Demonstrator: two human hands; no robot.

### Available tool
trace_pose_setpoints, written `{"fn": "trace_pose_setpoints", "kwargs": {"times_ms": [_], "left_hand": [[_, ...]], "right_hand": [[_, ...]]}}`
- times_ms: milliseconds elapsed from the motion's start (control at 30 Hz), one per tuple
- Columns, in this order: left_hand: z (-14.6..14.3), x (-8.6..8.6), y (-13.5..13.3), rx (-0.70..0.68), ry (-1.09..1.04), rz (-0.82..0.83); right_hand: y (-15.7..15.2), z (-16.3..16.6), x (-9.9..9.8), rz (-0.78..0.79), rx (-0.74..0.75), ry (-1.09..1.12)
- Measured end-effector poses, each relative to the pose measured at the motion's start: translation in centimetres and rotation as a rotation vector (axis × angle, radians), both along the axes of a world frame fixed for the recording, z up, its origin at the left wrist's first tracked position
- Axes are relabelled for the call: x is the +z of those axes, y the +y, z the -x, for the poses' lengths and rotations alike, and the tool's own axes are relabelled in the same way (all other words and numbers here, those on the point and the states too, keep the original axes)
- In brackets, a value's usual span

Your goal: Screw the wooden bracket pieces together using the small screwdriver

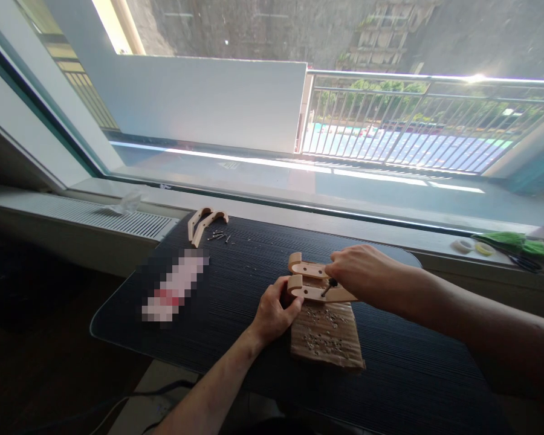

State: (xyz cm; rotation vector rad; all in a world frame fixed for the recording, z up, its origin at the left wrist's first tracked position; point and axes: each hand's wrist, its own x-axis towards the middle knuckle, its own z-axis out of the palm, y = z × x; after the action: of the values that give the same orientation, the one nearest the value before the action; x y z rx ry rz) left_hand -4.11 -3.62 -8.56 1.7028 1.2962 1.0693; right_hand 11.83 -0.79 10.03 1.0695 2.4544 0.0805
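Two pale wooden hook-shaped pieces with screw holes lie side by side on a corrugated cardboard piece [329, 338]. My left hand [274, 311] is closed around the curled end of the near wooden hook [309, 292], thumb on the near side. Behind it is the far wooden hook [310, 269], partly covered by my right hand [356, 272]. That hand is wrapped round a screwdriver [329, 287], its handle mostly hidden in the fist. The thin shaft points down at a hole in the near hook; its exact contact is too small to tell. Light crumbs speckle the cardboard.
Two more wooden hooks [207, 225] lie at the dark table's [236, 326] back left, beside several loose screws [219, 236]. A blurred-out pinkish item [176, 287] lies on the left. Tape rolls [463, 246] and a green cloth [514, 243] rest on the right windowsill.
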Motion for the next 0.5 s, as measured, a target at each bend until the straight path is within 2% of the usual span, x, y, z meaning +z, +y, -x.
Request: {"fn": "trace_pose_setpoints", "kwargs": {"times_ms": [300, 500], "left_hand": [[0.04, 0.12, -0.03, -0.008, 0.013, -0.003], [0.02, 0.15, -0.02, -0.004, 0.014, -0.001]], "right_hand": [[0.43, -0.19, -0.57, -0.023, -0.014, -0.01], [0.14, 0.16, 0.37, -0.023, -0.035, -0.026]]}}
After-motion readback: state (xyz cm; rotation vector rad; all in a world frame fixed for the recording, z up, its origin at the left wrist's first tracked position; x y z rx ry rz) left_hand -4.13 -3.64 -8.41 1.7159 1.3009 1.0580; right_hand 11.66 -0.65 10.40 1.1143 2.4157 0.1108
